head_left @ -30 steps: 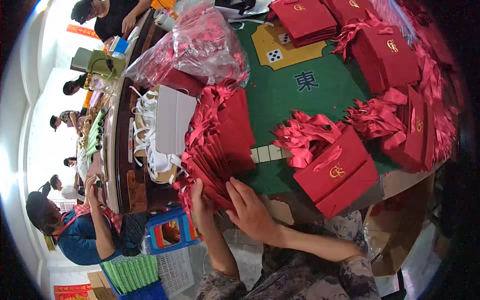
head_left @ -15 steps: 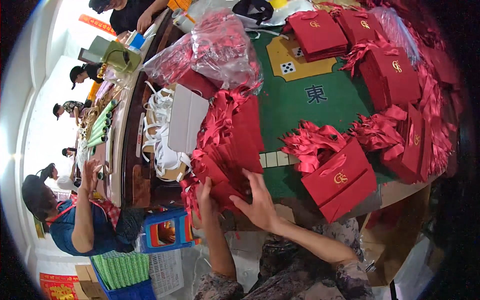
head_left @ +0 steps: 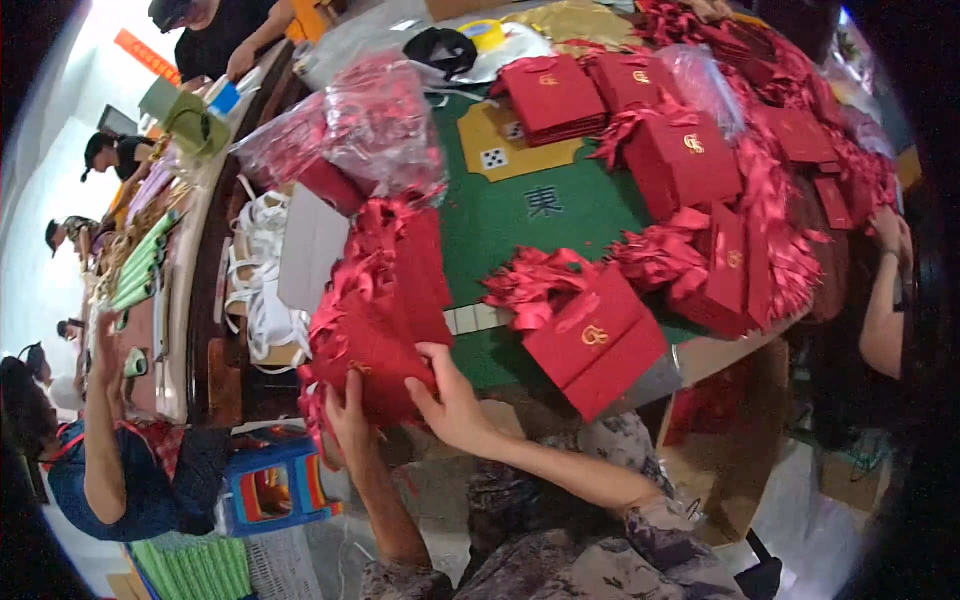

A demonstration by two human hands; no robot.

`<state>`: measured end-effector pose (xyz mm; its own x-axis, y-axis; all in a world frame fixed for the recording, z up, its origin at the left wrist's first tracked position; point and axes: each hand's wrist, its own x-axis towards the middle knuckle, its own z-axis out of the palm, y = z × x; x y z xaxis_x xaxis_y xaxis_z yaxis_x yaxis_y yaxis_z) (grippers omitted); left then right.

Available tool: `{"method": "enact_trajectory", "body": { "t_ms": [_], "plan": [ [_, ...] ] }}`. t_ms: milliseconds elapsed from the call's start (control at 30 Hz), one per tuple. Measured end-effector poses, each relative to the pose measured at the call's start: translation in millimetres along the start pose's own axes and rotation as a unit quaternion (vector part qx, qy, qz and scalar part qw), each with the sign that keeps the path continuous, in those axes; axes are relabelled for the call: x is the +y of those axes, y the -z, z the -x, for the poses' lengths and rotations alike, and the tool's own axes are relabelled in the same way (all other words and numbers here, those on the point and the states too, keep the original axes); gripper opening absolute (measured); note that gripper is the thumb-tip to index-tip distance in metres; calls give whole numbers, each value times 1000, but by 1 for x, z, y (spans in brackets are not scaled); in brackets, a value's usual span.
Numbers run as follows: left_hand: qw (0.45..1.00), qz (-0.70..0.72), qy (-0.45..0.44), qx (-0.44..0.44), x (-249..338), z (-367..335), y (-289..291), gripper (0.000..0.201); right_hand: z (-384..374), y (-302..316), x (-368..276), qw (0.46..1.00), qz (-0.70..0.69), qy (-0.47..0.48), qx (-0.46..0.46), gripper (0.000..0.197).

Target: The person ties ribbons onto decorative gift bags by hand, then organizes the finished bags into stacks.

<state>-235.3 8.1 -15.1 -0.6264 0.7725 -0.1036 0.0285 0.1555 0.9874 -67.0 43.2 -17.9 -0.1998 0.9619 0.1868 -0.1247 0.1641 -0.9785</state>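
At the near left edge of the table I hold a bunch of red paper gift bags point(head_left: 375, 345) with red ribbon handles. My left hand point(head_left: 352, 425) grips their lower left side, fingers up against the paper. On their right side my right hand point(head_left: 452, 405) has its thumb and fingers closed on the edge. Behind my hands, more red bags point(head_left: 415, 265) lie overlapped, with bunched ribbon along their left. Just right of my hands stands a stack of red bags point(head_left: 595, 340) with a gold emblem and a heap of ribbons.
Further red bag stacks point(head_left: 690, 160) fill the far right of the green mat point(head_left: 540, 235). Clear plastic sacks point(head_left: 375, 125) and white straps point(head_left: 270, 290) lie left. A blue stool point(head_left: 275, 490) stands below. One person's arm point(head_left: 105, 420) is left, another's point(head_left: 885, 290) right.
The whole view has swung to the right, bringing a co-worker's arm in at the right. The bags between my hands now show a broad front face instead of fanned edges.
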Motion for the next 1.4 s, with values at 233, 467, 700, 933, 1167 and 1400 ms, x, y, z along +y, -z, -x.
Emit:
{"method": "enact_trajectory", "body": {
  "t_ms": [233, 467, 700, 933, 1167, 1400],
  "plan": [
    [990, 102, 64, 73, 23, 35, -5, 69, 12, 14, -35, 998, 28, 2, -51, 43],
    [936, 346, 38, -53, -48, 34, 0, 59, 32, 33, -50, 981, 165, 66, -76, 40],
    [944, 325, -1, -55, -72, 50, -10, 62, 34, 16, -52, 921, 264, 256, -126, 51],
    [772, 569, 32, -281, -61, 72, -36, 60, 46, 25, -91, 900, 299, 280, -149, 56],
    [798, 557, 0, -228, -66, 99, -53, 64, 52, 40, -99, 892, 332, 269, -148, 62],
    [868, 465, 115, -131, -66, 120, -33, 61, 77, 52, -85, 922, 259, 261, -122, 64]
  ]
}}
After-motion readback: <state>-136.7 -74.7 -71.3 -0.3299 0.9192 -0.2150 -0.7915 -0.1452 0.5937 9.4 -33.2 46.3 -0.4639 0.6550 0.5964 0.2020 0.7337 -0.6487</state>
